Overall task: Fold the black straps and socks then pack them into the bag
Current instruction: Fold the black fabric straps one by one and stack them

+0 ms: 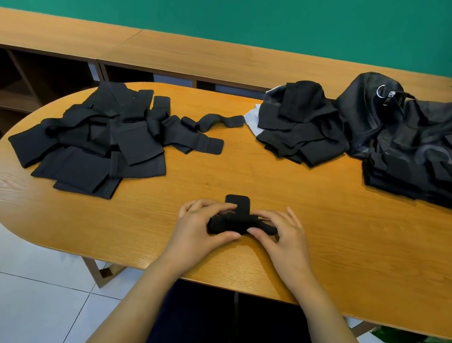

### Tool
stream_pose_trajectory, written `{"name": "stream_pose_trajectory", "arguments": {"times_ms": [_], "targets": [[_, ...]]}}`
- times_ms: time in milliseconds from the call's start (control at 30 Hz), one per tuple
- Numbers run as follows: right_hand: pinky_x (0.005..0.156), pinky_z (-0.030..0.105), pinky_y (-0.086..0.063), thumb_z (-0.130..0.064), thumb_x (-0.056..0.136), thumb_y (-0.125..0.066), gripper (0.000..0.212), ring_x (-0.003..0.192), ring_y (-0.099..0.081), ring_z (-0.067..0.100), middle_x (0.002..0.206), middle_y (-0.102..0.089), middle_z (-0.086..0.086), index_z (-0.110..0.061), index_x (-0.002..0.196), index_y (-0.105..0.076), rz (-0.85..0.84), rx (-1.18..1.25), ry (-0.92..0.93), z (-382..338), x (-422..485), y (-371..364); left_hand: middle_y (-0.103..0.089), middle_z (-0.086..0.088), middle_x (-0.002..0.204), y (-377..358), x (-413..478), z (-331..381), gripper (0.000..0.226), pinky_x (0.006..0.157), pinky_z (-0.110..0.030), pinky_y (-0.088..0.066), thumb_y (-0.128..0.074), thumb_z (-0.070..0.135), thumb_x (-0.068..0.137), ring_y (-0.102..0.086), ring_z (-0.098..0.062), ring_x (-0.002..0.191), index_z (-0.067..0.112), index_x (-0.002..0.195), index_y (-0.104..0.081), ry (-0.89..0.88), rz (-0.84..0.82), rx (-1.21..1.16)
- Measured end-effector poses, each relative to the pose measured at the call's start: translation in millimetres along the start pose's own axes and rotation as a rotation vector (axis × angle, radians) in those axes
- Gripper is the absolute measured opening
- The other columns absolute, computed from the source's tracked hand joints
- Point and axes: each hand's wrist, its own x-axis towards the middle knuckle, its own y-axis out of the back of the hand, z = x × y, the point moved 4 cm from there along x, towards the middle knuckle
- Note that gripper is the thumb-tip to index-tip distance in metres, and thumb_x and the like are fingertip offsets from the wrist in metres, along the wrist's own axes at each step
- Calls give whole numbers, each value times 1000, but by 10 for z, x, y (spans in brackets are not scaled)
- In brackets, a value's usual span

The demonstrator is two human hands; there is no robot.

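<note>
So you've got both hands on one black strap [236,222], sitting on the bench [327,229] well left of the bag [417,122] and closer to you. Your left hand [197,225] is curled round its left end and your right hand [283,231] is pinching the right end, with a short flap poking out on the far side. The messy pile of straps [99,136] is way off left of the bag, a folded heap [303,130] sits right against the bag's left side, and a neat stack [421,181] lies just in front of it.
</note>
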Motion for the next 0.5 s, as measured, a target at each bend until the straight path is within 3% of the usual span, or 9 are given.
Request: {"name": "stream_pose_trajectory", "arguments": {"times_ms": [100,233,367,500], "targets": [[121,33,-14,-40,86,-67,32,108,-48,-16,107,-65,-17,-45,114,-54,7,58,-7,-19,-7,20,-55,22,122,-18,19,-48,54,102,-24,-24,-66,62,73,-38,-14,127,47,124,-56,12,10,-12],[120,26,-1,-46,82,-70,53,116,-48,-9,114,-62,-18,-48,128,-43,-21,25,-36,-53,-5,14,-59,28,116,12,15,-56,51,108,-45,-34,-61,63,76,-47,-10,122,43,123,-57,-2,51,-97],[120,25,3,-41,89,-65,53,119,-53,0,118,-64,-12,-49,132,-36,37,-16,-18,-4,5,-8,-44,40,112,38,-13,-24,60,111,-40,-33,-70,43,82,-36,-15,129,50,133,-41,89,60,-132],[120,24,-2,-39,90,-65,57,113,-46,-12,112,-69,-11,-48,134,-30,92,34,-24,24,-7,10,-58,35,99,45,-10,-46,78,113,-38,-28,-71,39,83,-41,-14,127,40,148,-28,135,114,-173]]}}
